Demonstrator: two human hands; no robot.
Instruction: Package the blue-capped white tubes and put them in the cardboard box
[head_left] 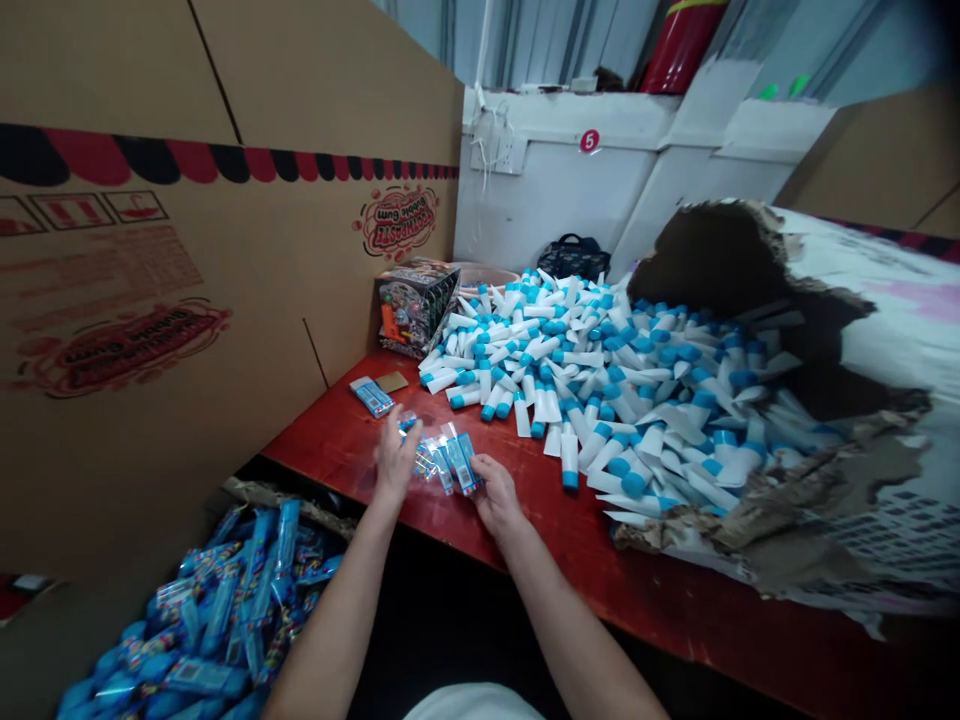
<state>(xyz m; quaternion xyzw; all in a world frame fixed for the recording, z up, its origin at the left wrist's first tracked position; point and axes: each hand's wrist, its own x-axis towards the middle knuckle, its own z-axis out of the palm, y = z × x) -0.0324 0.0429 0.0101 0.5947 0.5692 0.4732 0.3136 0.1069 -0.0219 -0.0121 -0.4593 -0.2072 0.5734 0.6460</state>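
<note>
My left hand (395, 458) is blurred, its fingertips at a small clear-wrapped packet (407, 425) on the red table top (337, 440). My right hand (496, 495) grips the end of a blue-carded tube in clear wrap (463, 462). Between my hands lie more shiny wrapped packets (431, 462). Beyond them spreads a big heap of loose white tubes with blue caps (585, 380), out of reach of both hands. A single blue packet (373, 396) lies to the far left, beside a small brown card (392, 382).
A torn cardboard box (750, 300) spills the tubes at right. Wrapped blue packets fill a bin (210, 620) below the table's left edge. A printed bubble gum display box (415, 305) stands by a large cardboard wall (187, 280). A dark bag (574, 258) sits behind.
</note>
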